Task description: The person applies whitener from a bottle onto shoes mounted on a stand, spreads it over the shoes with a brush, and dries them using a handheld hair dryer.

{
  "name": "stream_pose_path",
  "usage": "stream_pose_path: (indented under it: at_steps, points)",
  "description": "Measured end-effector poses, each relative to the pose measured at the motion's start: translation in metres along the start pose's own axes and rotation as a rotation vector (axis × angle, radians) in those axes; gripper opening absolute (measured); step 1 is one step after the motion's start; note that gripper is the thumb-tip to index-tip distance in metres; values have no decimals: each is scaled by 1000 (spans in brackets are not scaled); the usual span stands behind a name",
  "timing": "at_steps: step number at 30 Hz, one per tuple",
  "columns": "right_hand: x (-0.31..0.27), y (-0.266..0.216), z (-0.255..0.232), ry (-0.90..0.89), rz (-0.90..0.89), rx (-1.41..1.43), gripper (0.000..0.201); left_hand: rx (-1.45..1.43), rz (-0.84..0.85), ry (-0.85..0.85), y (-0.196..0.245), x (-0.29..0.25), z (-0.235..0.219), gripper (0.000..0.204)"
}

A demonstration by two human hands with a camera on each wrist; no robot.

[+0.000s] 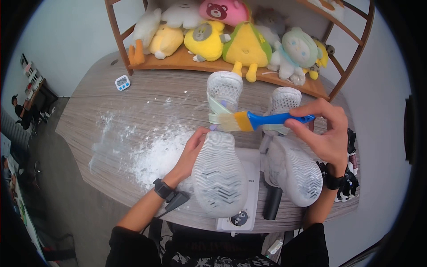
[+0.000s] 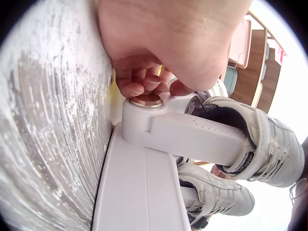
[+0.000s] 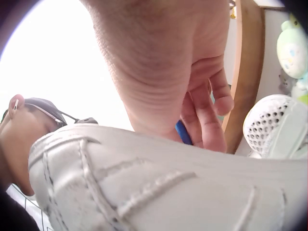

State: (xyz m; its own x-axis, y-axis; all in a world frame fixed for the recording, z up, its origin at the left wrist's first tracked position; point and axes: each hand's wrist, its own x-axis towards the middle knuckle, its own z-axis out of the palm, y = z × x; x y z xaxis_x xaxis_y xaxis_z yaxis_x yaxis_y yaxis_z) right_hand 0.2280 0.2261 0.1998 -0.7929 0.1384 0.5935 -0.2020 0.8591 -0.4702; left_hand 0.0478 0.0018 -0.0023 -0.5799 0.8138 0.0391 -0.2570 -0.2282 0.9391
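In the head view my right hand (image 1: 327,133) pinches the blue handle of a brush (image 1: 271,119). Its pale bristles lie over the heel strap of a white mesh shoe (image 1: 224,86). My left hand (image 1: 187,155) reaches behind a white shoe with its zigzag sole (image 1: 218,173) facing up. In the left wrist view the left hand (image 2: 166,48) has curled fingers above a copper-coloured cap (image 2: 147,100) on a white shoe dryer (image 2: 139,178); what they touch is unclear. The right wrist view shows the right hand (image 3: 159,72) behind a white shoe (image 3: 144,183), with a bit of blue handle visible.
A second mesh shoe (image 1: 284,100) and a second sole-up shoe (image 1: 300,173) are on the right. White powder (image 1: 155,155) covers the table's left part. A timer (image 1: 122,82) lies behind it, near a shelf (image 1: 191,66) of plush toys. A black cylinder (image 1: 272,202) is in front.
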Motion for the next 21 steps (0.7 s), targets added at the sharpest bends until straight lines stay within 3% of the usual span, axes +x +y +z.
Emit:
stream_pose_path:
  at_steps: [3, 9, 15, 17, 21]
  points:
    - [-3, 0, -8, -6, 23, -24, 18, 197, 81, -34, -8, 4, -6, 24]
    - [15, -21, -21, -41, 161, -19, 23, 154, 49, -5, -21, 8, -12, 25]
    - [68, -71, -9, -124, 2, -63, 21, 41, 79, -5, -12, 7, -6, 25]
    - [81, -83, 3, -272, -111, -250, 21, 31, 65, -28, -8, 5, -4, 23]
    - [94, -95, 36, -427, -158, -327, 19, 73, 16, -31, 4, -3, -3, 25]
